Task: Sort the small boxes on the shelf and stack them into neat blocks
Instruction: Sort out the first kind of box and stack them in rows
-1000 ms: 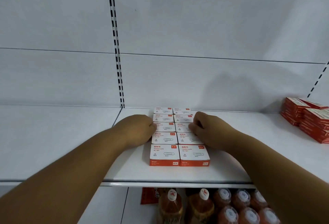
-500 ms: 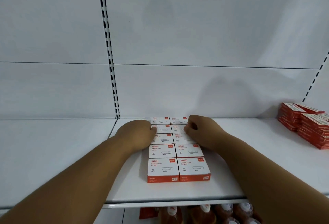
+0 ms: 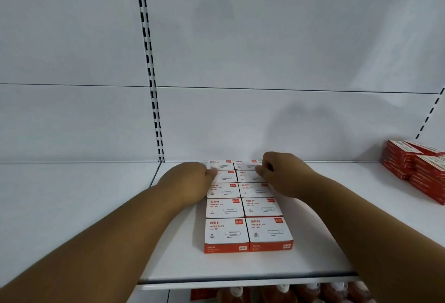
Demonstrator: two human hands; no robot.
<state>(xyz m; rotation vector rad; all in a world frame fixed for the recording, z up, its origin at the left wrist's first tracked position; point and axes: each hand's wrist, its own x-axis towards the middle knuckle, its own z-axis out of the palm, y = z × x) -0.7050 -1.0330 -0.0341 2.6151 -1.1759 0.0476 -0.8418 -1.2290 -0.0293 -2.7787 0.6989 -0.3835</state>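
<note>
Hands, left (image 3: 190, 182) and right (image 3: 281, 174), fingers curled, press against paper clip boxes (image 3: 248, 206) from either side.

Both hands block the outer edges of the back paper clip boxes (image 3: 249, 190), so I can't tell how the left hand (image 3: 190, 182) or right hand (image 3: 281, 175) fingers sit on them. The small print on the far boxes is too blurry to read. The red box stack (image 3: 414, 165) runs off the right edge, and the bottles (image 3: 313, 294) below are cropped by the bottom edge.
</note>
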